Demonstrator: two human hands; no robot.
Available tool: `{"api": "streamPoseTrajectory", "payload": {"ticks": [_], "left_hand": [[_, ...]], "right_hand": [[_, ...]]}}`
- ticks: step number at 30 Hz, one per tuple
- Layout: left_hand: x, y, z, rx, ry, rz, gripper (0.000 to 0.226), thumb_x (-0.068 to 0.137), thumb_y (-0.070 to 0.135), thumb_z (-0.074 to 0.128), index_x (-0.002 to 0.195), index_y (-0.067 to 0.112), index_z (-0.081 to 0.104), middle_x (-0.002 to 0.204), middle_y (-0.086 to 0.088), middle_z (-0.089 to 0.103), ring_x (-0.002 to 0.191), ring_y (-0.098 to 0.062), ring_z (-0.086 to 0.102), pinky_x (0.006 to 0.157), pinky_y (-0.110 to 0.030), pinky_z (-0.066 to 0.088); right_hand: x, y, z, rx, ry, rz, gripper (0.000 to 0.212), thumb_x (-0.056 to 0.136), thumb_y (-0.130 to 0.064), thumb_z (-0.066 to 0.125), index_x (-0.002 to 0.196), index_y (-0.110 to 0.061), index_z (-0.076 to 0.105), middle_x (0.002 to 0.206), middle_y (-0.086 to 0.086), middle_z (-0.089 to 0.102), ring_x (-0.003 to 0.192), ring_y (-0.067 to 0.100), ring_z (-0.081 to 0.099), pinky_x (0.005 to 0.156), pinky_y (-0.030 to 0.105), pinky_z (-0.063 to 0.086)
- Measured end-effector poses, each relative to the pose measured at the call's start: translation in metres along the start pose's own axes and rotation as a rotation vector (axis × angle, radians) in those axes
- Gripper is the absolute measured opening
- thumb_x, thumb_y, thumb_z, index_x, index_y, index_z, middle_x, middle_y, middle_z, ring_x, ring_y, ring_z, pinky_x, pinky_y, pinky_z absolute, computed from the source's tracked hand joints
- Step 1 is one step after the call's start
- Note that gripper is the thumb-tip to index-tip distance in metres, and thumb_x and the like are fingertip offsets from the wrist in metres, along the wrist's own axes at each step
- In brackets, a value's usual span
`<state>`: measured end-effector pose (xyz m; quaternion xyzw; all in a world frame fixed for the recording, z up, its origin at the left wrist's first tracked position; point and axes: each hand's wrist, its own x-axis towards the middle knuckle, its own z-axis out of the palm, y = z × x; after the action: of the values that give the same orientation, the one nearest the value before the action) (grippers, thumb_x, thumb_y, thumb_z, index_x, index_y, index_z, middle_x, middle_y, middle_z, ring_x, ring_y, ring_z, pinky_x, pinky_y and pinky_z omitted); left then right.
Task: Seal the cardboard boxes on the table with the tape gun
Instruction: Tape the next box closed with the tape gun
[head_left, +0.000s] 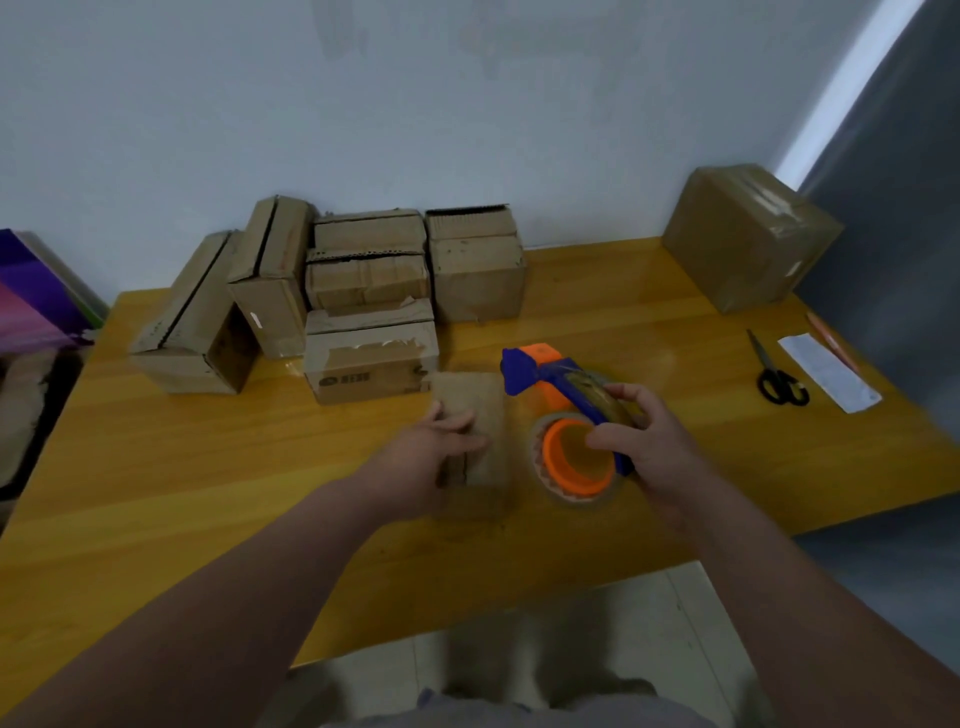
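A small cardboard box (480, 415) lies on the wooden table (597, 312) in front of me. My left hand (436, 452) rests on its top with the fingers laid over the flaps. Just right of the box, my right hand (649, 447) grips the handle of the blue and orange tape gun (550, 384). Its tape roll (574, 462) sits low near the table and its blue head points away from me. A group of several unsealed cardboard boxes (363, 291) stands at the back left of the table.
A larger taped cardboard box (748, 239) stands at the back right corner. Black scissors (776, 374), a paper slip (828, 371) and an orange pen (831, 340) lie near the right edge. Purple bags (36, 296) stand off the table's left end.
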<state>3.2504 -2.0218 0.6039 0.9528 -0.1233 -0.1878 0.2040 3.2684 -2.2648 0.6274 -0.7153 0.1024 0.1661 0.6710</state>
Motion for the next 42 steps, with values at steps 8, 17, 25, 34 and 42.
{"api": "streamPoseTrajectory", "payload": {"ticks": [8, 17, 25, 34, 42], "left_hand": [[-0.005, 0.002, -0.007, -0.174, 0.180, -0.030, 0.057, 0.089, 0.004, 0.057, 0.138, 0.030, 0.047, 0.154, 0.006, 0.030, 0.143, -0.018, 0.023, 0.115, -0.039, 0.029], [-0.013, 0.017, -0.042, -1.388, -0.017, -0.424, 0.043, 0.080, 0.051, 0.061, 0.092, 0.010, 0.069, 0.074, -0.002, 0.069, 0.067, -0.012, 0.064, 0.064, -0.029, 0.050], [-0.016, 0.008, -0.032, -1.408, 0.040, -0.433, 0.024, 0.092, 0.031, 0.057, 0.098, 0.009, 0.065, 0.064, -0.003, 0.069, 0.054, -0.007, 0.063, 0.058, -0.026, 0.049], [-0.016, -0.011, -0.021, -1.124, 0.375, -0.487, 0.013, 0.094, 0.013, 0.058, 0.082, 0.007, 0.061, 0.067, -0.006, 0.065, 0.062, -0.014, 0.057, 0.064, -0.027, 0.050], [-0.031, -0.024, 0.006, -0.945, 0.549, -0.545, 0.025, 0.091, 0.018, 0.065, 0.071, 0.008, 0.054, 0.066, -0.007, 0.065, 0.061, -0.019, 0.054, 0.065, -0.037, 0.050]], "right_hand": [[-0.007, -0.007, -0.003, -0.002, -0.103, -0.104, 0.055, 0.074, 0.012, 0.063, 0.110, -0.028, 0.054, 0.117, 0.015, 0.059, 0.094, 0.028, 0.061, 0.072, 0.039, 0.051], [-0.014, -0.009, 0.004, -0.183, -0.181, -0.214, 0.066, 0.052, -0.007, 0.065, 0.111, -0.036, 0.055, 0.117, 0.011, 0.057, 0.099, 0.024, 0.064, 0.076, 0.037, 0.055], [-0.025, -0.017, 0.004, -0.307, -0.231, -0.248, 0.068, 0.050, -0.015, 0.071, 0.112, -0.038, 0.056, 0.115, -0.002, 0.057, 0.093, 0.014, 0.068, 0.067, 0.027, 0.057], [-0.040, -0.018, -0.008, -0.579, -0.198, -0.312, 0.068, 0.050, -0.027, 0.078, 0.110, -0.048, 0.053, 0.107, -0.016, 0.059, 0.089, 0.006, 0.064, 0.067, 0.024, 0.057], [-0.045, 0.001, -0.025, -0.684, -0.216, -0.375, 0.067, 0.059, -0.018, 0.092, 0.113, -0.034, 0.056, 0.110, -0.013, 0.059, 0.096, -0.008, 0.059, 0.067, 0.012, 0.051]]}}
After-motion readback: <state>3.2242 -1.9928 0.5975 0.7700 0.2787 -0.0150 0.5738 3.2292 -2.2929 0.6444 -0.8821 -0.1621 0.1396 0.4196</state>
